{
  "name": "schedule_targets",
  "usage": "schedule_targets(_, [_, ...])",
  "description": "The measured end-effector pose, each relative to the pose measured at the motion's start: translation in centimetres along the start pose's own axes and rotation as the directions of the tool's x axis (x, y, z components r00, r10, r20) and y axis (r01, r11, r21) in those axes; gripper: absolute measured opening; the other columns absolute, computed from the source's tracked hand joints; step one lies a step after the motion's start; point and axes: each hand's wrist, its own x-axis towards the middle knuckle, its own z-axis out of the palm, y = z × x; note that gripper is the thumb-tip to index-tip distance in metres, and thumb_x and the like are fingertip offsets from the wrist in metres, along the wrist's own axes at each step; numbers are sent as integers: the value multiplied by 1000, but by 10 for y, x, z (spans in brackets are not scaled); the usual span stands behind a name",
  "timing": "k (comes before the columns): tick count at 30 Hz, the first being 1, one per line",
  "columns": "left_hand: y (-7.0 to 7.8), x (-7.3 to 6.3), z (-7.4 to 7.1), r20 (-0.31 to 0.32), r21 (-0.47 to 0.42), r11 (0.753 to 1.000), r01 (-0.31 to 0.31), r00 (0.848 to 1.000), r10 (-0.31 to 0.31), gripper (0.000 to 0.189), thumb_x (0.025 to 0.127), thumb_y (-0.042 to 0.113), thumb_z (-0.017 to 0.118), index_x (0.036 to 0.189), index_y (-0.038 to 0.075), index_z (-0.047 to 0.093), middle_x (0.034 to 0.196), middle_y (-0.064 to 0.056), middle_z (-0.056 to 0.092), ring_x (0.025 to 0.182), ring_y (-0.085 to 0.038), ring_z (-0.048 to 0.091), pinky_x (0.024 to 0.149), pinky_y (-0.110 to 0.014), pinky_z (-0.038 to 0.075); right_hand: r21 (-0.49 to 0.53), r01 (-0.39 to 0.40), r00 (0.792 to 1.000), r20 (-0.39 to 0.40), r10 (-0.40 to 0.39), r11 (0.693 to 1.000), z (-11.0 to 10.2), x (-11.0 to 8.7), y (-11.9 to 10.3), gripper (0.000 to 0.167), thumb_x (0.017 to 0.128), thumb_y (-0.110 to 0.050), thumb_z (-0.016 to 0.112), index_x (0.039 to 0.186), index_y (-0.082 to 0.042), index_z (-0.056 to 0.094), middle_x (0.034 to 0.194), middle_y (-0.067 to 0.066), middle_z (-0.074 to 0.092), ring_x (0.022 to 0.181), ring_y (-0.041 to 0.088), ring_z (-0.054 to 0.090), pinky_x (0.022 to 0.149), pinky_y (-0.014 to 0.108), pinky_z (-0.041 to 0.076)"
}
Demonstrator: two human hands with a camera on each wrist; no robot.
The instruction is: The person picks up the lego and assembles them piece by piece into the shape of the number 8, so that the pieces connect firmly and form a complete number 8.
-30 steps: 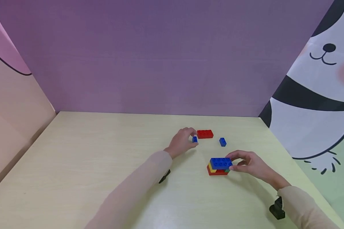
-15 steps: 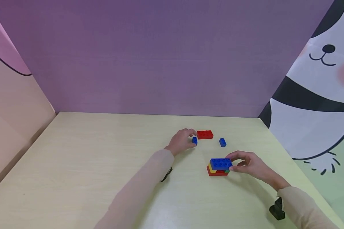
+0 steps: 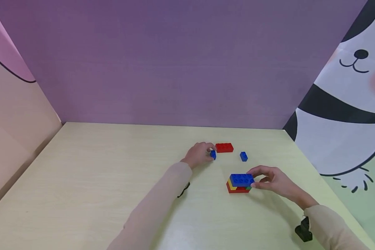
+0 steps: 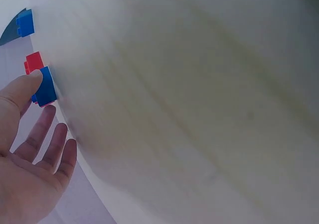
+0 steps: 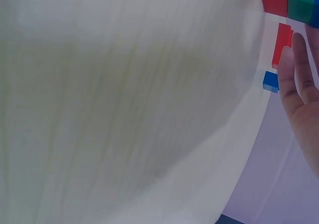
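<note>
My left hand [image 3: 199,155] pinches a small blue brick [image 3: 213,155] between thumb and fingers, low over the table. Up close in the left wrist view, the thumb [image 4: 35,79] lies against that blue brick [image 4: 47,87]; the other fingers are spread. With thumb and fingertips my right hand [image 3: 270,177] grips the right end of a brick stack. On top of the stack is a long blue brick [image 3: 241,180]; yellow [image 3: 233,184] and green pieces sit beneath it, over a red base [image 3: 237,190]. The right wrist view shows only the stack's red and green [image 5: 301,2] end.
A red brick [image 3: 224,148] lies just beyond my left fingertips. Another small blue brick [image 3: 243,156] lies right of it, behind the stack. The pale wooden table [image 3: 97,180] meets a purple wall [image 3: 175,69] at the back and a panda-printed wall [image 3: 340,104] at the right.
My left hand has come down slightly with the small blue brick, and its thumb has drawn in a little. The right hand and the stack keep their place.
</note>
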Motion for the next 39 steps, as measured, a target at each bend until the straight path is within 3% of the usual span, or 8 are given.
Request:
schedule_targets(13, [1,1,2,-22,10,1000,-9,1000,9,32,81,21,70,111,20,61,106,2,63,97,-13,54,89,-30,47,-5,4,1000,1,-4,1000,-1,1,-1,37,81,-20,68,115,-10,58,112,6,60,96,2,56,74,23,51])
schedule_targets(23, [3,0,-1,-13,15,999,-49,999,50,35,80,26,70,112,20,60,104,2,64,93,-11,54,85,-27,47,9,5,1000,3,-5,1000,-2,0,-1,37,82,-19,67,116,-9,57,112,7,59,97,4,56,74,23,51])
schedule_targets(32, [9,-2,4,21,-1,996,-87,996,87,38,78,29,71,113,19,60,101,5,61,94,-9,52,83,-25,47,21,1,1000,3,-1,1000,-2,0,0,37,82,-19,67,116,-9,57,113,7,59,97,5,56,75,23,51])
schedule_targets(39, [18,-12,6,47,19,990,-140,989,139,40,78,30,72,114,20,60,101,6,61,97,-9,52,82,-23,47,9,-12,1000,-2,12,1000,-2,0,0,37,82,-20,68,116,-9,57,113,9,59,97,4,56,74,23,51])
